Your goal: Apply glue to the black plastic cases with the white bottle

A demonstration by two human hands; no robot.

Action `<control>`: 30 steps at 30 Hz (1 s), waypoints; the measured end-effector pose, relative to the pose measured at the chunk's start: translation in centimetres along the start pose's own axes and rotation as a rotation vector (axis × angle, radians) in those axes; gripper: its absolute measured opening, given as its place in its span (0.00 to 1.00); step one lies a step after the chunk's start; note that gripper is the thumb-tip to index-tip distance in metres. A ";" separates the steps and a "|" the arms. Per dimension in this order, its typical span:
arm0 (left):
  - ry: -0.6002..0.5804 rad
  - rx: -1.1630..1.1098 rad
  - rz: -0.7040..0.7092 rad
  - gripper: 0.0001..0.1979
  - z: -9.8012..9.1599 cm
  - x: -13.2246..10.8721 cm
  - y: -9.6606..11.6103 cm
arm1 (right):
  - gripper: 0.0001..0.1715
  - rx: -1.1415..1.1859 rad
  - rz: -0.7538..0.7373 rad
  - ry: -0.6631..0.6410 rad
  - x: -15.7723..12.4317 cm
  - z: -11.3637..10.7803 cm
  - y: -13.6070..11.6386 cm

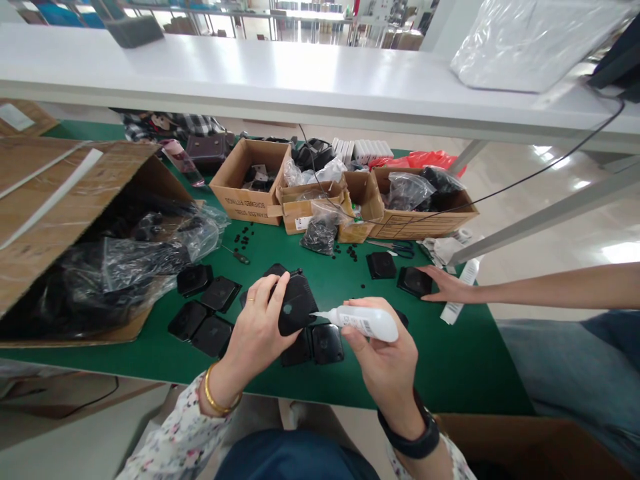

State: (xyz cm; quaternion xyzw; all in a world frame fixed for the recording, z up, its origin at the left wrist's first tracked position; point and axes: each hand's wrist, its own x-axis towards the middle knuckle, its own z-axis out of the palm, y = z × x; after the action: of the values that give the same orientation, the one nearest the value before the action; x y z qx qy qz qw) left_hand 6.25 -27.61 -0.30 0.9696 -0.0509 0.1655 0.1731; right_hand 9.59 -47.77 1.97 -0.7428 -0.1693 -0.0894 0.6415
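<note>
Tilted above the green table, a black square plastic housing (295,303) is gripped by my left hand (260,320), its fingers along the left side. My right hand (385,360) is wrapped around a white glue bottle (367,321), which lies nearly level. The bottle's thin nozzle points left and meets, or nearly meets, the housing's lower right corner. Under and beside my hands lie more black square housings (327,343), partly hidden. Further black housings (213,335) are grouped to the left of my left hand.
Another person's hand (447,285) touches a black housing (416,281) at the right. Small black round pieces (243,238), a screwdriver (236,254) and scissors (400,248) lie farther back. Open cardboard boxes (245,200) line the rear; a large carton (65,200) stands left, below a white shelf (280,73).
</note>
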 end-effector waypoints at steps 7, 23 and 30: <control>0.021 0.013 -0.005 0.40 -0.6 -0.4 0.2 | 0.09 -0.100 -0.073 -0.053 0.4 0.1 -1.6; 0.051 0.030 -0.031 0.40 -1.2 -1.3 0.2 | 0.11 -0.259 -0.386 -0.134 0.2 0.8 -3.7; 0.050 0.024 -0.075 0.40 -1.2 -1.5 0.5 | 0.15 -0.375 -0.573 -0.179 -1.8 1.3 -3.6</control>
State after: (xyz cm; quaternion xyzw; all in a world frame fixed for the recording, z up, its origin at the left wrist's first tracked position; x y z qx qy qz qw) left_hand 4.40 -27.55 0.41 0.9683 -0.0083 0.1838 0.1687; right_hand 6.54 -46.33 4.48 -0.7749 -0.4068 -0.2299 0.4256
